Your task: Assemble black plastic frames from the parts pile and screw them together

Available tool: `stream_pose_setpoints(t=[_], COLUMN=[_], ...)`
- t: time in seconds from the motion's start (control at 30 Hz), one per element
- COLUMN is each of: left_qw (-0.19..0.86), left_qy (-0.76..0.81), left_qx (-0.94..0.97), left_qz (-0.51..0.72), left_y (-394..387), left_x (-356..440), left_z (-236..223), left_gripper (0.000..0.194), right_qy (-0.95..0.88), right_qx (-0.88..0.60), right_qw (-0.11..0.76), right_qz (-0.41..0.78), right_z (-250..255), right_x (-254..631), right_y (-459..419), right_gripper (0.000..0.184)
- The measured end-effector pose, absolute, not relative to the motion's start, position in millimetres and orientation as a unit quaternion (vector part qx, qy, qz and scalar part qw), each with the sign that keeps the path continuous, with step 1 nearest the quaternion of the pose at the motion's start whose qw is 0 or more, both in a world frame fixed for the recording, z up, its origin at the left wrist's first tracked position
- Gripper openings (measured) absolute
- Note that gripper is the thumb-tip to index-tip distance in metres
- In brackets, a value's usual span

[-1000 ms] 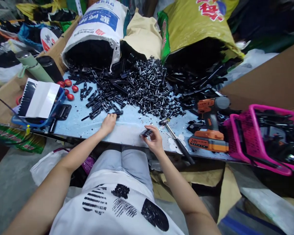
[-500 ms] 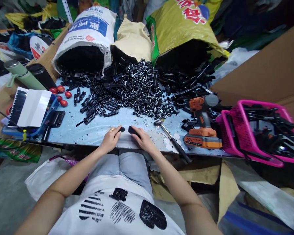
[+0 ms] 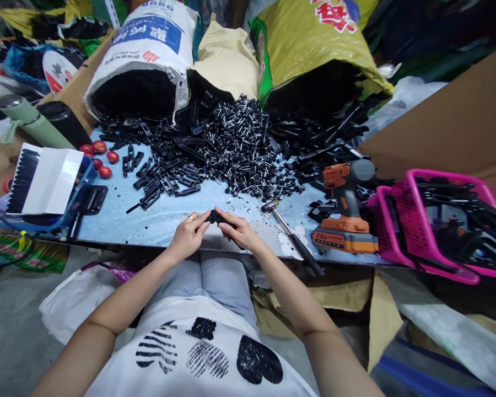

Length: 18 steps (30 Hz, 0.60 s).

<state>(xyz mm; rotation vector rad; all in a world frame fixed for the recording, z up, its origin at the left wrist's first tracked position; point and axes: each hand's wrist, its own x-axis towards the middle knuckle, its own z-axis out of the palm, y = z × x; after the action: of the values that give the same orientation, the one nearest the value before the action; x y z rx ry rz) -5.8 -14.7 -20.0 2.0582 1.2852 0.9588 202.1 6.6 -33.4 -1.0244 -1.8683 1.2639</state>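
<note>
My left hand [image 3: 189, 234] pinches a small black plastic part [image 3: 212, 216] near the table's front edge. Closed on a second black plastic part [image 3: 222, 219] is my right hand [image 3: 238, 230]. The two parts touch, and fingers cover much of both, so their exact shape is hidden. Beyond my hands lies a heap of black pieces with metal pins [image 3: 248, 149]. Left of that heap are loose flat black plastic parts [image 3: 165, 171]. A hammer [image 3: 289, 234] rests to the right of my right hand, its handle reaching over the table edge.
An orange cordless drill [image 3: 345, 212] stands right of the hammer, beside pink baskets [image 3: 413, 220] of black parts. Open sacks, one white [image 3: 149, 49] and one yellow [image 3: 310, 49], lie at the back. At left are red fruits [image 3: 104, 172], a blue tray [image 3: 62, 223] and a green bottle [image 3: 35, 121].
My left hand has come from the flat parts' pile to the middle with a black part. My right hand has moved left, and the two held parts, apart half a second ago, now touch.
</note>
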Motion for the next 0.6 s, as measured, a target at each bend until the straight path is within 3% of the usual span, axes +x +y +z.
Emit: stream_pose_setpoints(t=[0.1, 0.27, 0.33, 0.5, 0.6], left_qw=[0.264, 0.198, 0.196, 0.212, 0.174], left_qy=[0.467, 0.521, 0.509, 0.561, 0.569], left_qx=[0.762, 0.670, 0.677, 0.668, 0.742], left_qz=[0.362, 0.491, 0.494, 0.440, 0.308], left_y=[-14.2, -16.5, -15.1, -16.6, -16.7], left_x=[-2.3, 15.0, 16.6, 10.3, 5.3], left_z=[-19.2, -16.3, -19.1, -38.6, -46.6], left_gripper=[0.035, 0.036, 0.036, 0.038, 0.044], right_qy=[-0.729, -0.678, -0.675, -0.761, -0.734], right_qx=[-0.378, -0.398, -0.402, -0.433, -0.607], right_qw=[0.309, 0.421, 0.428, 0.307, 0.202], right_qz=[0.479, 0.451, 0.447, 0.373, 0.229], right_z=[-27.3, -31.0, -35.9, -39.2, -34.6], right_x=[196.8, 168.4, 158.1, 175.8, 235.4], right_y=[6.6, -3.1, -5.8, 8.7, 33.6], right_gripper=[0.051, 0.054, 0.055, 0.048, 0.038])
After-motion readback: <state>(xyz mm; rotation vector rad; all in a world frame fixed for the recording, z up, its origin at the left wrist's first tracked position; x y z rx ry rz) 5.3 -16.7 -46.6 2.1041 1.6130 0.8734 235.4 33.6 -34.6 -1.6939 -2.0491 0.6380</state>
